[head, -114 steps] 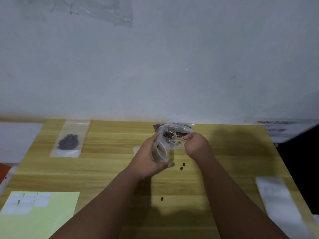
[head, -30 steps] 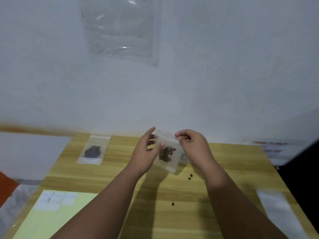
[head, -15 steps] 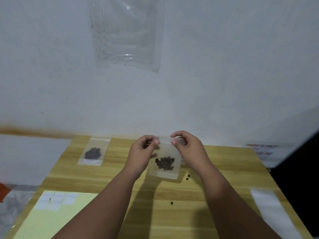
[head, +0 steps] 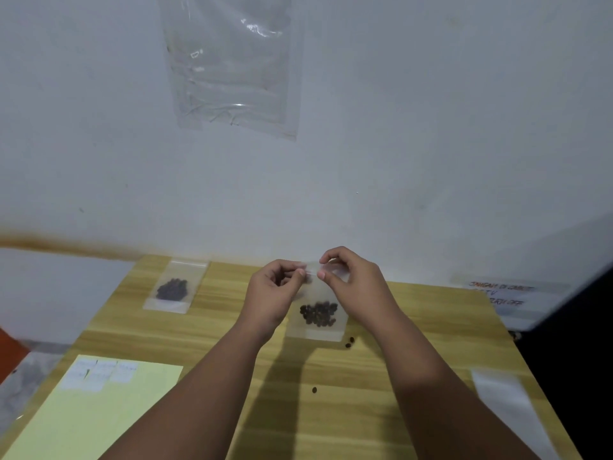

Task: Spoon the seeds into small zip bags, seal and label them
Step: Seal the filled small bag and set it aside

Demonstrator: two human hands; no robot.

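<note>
Two hands pinching a small clear zip bag [head: 316,327] shut.
Left hand [head: 273,293] and right hand [head: 353,285] grip its top strip (thin, frosted plastic); dark oval seeds [head: 319,314] sit inside.

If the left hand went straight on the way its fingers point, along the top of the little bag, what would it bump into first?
Most likely the right hand. It pinches the same top edge of the zip bag, just beside the left hand, with only a small gap between them. Depth is hard to judge here.
</note>
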